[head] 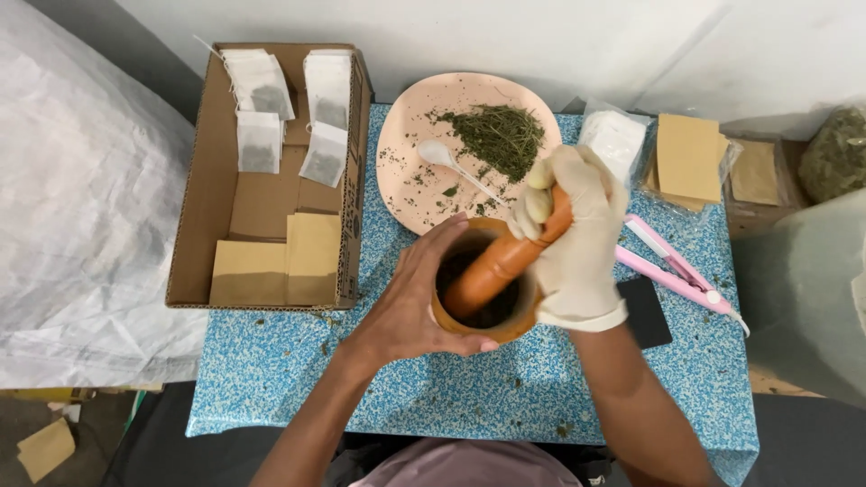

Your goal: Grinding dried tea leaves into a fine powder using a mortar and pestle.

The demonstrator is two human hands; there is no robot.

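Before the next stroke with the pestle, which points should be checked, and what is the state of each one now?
1. Left hand steadies the mortar: ok, its fingers wrap the rim and side.
2. Right hand, in a white glove, grips the pestle: ok, closed around the upper end.
3. Pestle tip is inside the mortar: ok, it leans in at a slant.
4. Amount of herb in the mortar: cannot tell, the inside is dark.
5. Pink plate with dried herb and white spoon is apart from the hands: ok, it lies behind the mortar.
6. Table is clean: not ok, herb crumbs are scattered on it.
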